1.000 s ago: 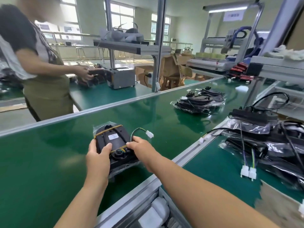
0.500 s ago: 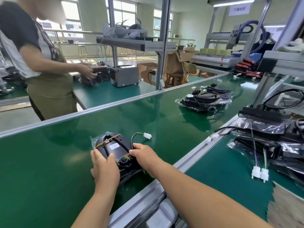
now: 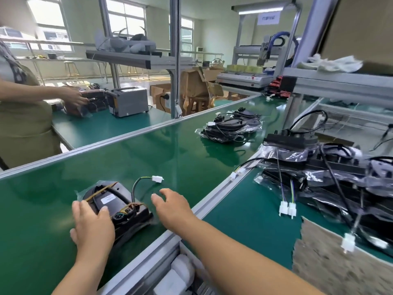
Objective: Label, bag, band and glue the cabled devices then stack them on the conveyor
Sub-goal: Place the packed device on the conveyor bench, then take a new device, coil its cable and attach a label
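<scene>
Device (image 3: 119, 201) lay flat on the green conveyor (image 3: 148, 158), close to its near rail, inside a clear bag (image 3: 79, 193) whose edge stuck out at the far left. Two tan bands (image 3: 102, 189) crossed the black housing, one at the far end and one at the near end. A white label (image 3: 110, 199) sat between them on the top face. A short cable (image 3: 133, 189) arched up off the right side and ended in a white connector (image 3: 157, 179), beyond the fingertips of the right hand. Left hand (image 3: 92, 224) was released, fingers spread and fairly straight, lying over the device's near-left corner with the thumb on the top face. Right hand (image 3: 172, 206) was released too, fingers loosely spread, beside the device on the right and apart from it, holding nothing. Could not tell whether it touched the belt. Farther along the conveyor sat a stack (image 3: 231, 126) of bagged devices with loose cables. On the tabletop (image 3: 244, 211) to the right lay a larger pile (image 3: 331, 173) of bagged devices, white connectors dangling off its near side, and a sheet of cardboard (image 3: 331, 265) at the near edge. Across the conveyor a second person (image 3: 23, 124) held a dark bagged unit (image 3: 85, 103) next to a grey box (image 3: 129, 102).
</scene>
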{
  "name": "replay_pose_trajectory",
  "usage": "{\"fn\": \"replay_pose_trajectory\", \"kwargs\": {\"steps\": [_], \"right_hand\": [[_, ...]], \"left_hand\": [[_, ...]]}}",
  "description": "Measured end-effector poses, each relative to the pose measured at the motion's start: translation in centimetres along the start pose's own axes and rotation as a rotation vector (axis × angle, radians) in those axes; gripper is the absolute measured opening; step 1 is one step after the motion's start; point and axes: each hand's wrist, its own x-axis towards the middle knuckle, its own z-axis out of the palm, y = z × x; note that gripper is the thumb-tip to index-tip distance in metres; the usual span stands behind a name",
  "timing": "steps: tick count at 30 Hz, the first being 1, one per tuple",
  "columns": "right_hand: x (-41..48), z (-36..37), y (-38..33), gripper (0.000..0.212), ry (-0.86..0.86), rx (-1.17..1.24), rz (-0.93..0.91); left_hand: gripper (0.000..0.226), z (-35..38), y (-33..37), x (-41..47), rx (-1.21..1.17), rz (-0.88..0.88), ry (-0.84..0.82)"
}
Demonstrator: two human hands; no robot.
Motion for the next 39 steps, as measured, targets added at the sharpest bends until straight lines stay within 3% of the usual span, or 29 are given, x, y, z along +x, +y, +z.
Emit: {"fn": "replay_pose_trajectory", "kwargs": {"steps": [5,10,15,19,26,30,32,39], "right_hand": [[-3.1,-8.5,3.3,0.047,0.26,0.089,-0.032],[-5.9,-17.7,6.0,0.041,0.574,0.179,-0.024],[-7.6,-25.9,7.6,0.046,0.827,0.193,-0.002],[-6.9,-29.9,8.3,0.058,0.866,0.287,0.052],[-4.2,-31.2,8.5,0.07,0.645,0.441,0.239],[-3.5,-30.7,9.3,0.066,0.571,0.411,0.242],[-3.3,-30.6,9.8,0.065,0.563,0.39,0.227],[-5.2,-30.0,9.6,0.062,0.63,0.479,0.128]], "left_hand": [[0.065,0.1,4.5,-3.3,-0.134,0.284,0.105],[0.05,5.6,13.8,-9.1,-0.383,0.526,-0.168],[0.055,13.3,23.6,-11.8,-0.482,0.547,-0.485],[0.073,18.9,29.5,-11.5,-0.454,0.444,-0.653],[0.08,24.6,33.5,-10.0,-0.489,-0.146,-0.945],[0.066,25.7,34.0,-10.2,-0.427,-0.224,-0.987],[0.049,26.2,33.9,-10.1,-0.48,-0.223,-0.975],[0.039,25.7,32.4,-9.8,-0.73,-0.214,-0.909]]}}
